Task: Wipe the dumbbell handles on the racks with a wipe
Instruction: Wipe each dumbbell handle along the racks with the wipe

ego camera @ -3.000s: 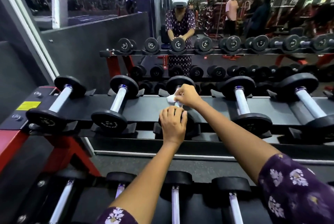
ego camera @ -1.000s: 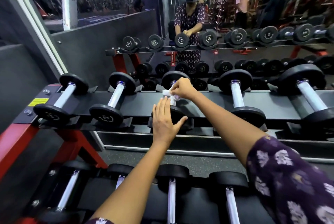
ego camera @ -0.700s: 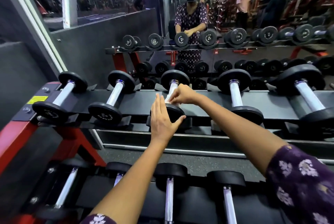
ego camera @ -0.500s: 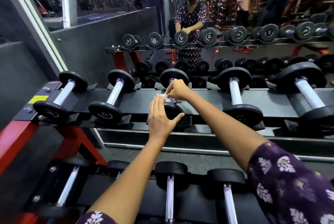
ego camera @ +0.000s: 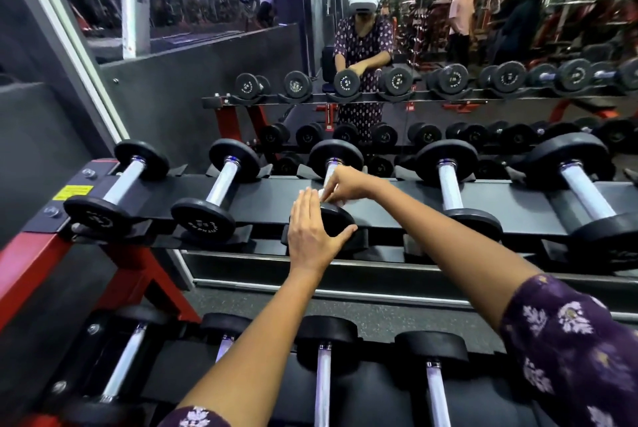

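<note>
Right hand (ego camera: 347, 184) pinching wipe (ego camera: 322, 192) on handle (ego camera: 330, 169), left hand (ego camera: 310, 231) flat against weight (ego camera: 336, 219)

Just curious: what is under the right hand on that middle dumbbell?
Under the right hand a bit of white wipe peeks out, pressed on the shiny metal handle of the black round-ended dumbbell. The hand covers the rest of the wipe and the handle's near half.

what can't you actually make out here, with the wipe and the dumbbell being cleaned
- Wipe: head view, only a white scrap shows; the right hand curled round it hides the rest.
- Handle of the third dumbbell: mostly covered by the right hand.
- That dumbbell's near plate: its face marking is hidden behind the flat left hand.
- Rightmost top-rack dumbbell: cut off by the right frame edge.
</note>
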